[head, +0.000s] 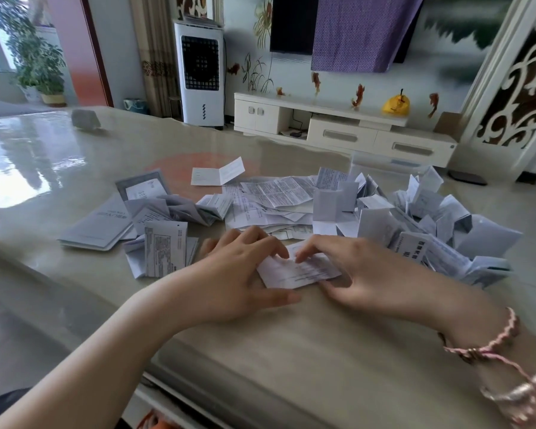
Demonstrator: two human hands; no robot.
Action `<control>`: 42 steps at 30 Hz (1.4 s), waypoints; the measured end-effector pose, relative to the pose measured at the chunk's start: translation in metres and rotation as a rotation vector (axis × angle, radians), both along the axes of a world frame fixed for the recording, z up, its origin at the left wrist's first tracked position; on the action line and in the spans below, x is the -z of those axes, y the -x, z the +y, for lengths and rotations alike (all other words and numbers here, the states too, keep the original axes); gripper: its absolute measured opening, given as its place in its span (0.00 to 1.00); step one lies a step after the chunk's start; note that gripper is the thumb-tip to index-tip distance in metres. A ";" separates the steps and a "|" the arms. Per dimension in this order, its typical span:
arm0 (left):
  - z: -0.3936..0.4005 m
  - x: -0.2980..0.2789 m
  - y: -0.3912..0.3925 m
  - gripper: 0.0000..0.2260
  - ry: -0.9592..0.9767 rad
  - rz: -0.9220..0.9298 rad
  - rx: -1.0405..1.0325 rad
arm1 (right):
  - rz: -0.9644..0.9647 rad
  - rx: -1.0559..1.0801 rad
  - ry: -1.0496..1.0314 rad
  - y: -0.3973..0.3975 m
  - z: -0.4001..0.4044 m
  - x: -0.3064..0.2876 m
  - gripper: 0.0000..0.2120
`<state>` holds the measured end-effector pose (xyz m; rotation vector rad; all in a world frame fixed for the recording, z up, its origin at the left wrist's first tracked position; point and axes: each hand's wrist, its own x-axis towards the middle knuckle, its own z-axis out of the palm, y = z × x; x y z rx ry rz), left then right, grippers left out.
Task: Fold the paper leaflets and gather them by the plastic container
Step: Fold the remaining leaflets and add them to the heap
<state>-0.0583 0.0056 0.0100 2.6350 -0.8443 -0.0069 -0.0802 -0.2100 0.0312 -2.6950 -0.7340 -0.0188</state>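
Glossy and beige, the table [75, 156] fills a living room with a white air cooler [202, 72] and a low TV cabinet [338, 125] behind it; at its left lie flat, unfolded leaflets [155, 224], with one half-open card [218, 173] further back and a spread of creased sheets [276, 196] in the middle, all apparently waiting to be folded. Near the front edge the left hand [245, 274] and right hand [359, 270] meet on a single leaflet [297, 270], fingers curled round its ends and pinching it, seemingly mid-crease, though motion blur hides the exact fold. To the right rises the pile of folded leaflets [430, 224], gathered just in front of the clear plastic container [384, 165]. Judging by the piles, a good share is done, yet plenty remains
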 end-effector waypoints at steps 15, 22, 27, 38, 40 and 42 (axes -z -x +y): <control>-0.017 0.010 -0.008 0.11 0.254 -0.247 -0.214 | -0.123 0.269 -0.262 -0.026 0.012 0.015 0.02; -0.022 0.012 -0.013 0.05 0.280 -0.156 -0.264 | -0.099 0.361 -0.177 -0.042 0.025 0.029 0.07; -0.023 0.013 -0.012 0.05 0.257 -0.189 -0.286 | -0.103 0.358 -0.159 -0.045 0.025 0.030 0.08; -0.024 0.018 -0.013 0.04 0.232 -0.243 -0.306 | -0.203 0.264 -0.199 -0.044 0.029 0.031 0.04; -0.024 0.018 -0.013 0.05 0.214 -0.245 -0.302 | -0.193 0.272 -0.204 -0.044 0.029 0.031 0.05; -0.024 0.018 -0.014 0.05 0.201 -0.248 -0.297 | -0.181 0.291 -0.205 -0.044 0.029 0.031 0.05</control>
